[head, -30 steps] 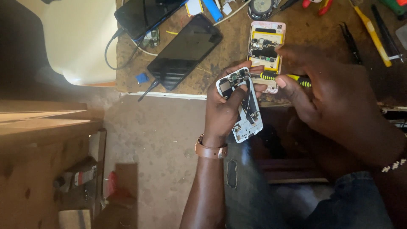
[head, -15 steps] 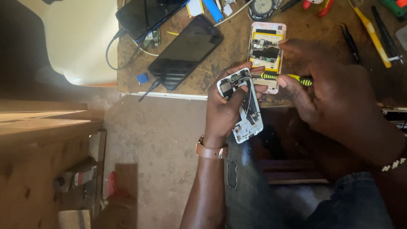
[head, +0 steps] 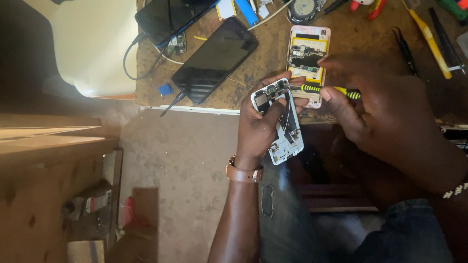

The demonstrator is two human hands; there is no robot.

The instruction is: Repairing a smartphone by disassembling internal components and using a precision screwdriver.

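Two hands work just off the bench's near edge. The left hand (head: 261, 124) is closed around one opened white phone (head: 279, 122); the right hand (head: 378, 114) pinches one yellow-and-black screwdriver (head: 324, 89), its tip at the phone's top. On the bench (head: 253, 63) lie a second opened phone (head: 307, 53), partly hidden by fingers, and two dark phones, one (head: 214, 58) whole, one (head: 168, 17) cut off at the far edge.

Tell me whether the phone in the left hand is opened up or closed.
Opened up. The phone in the left hand shows bare circuit parts and no cover; the right hand holds a screwdriver to it.
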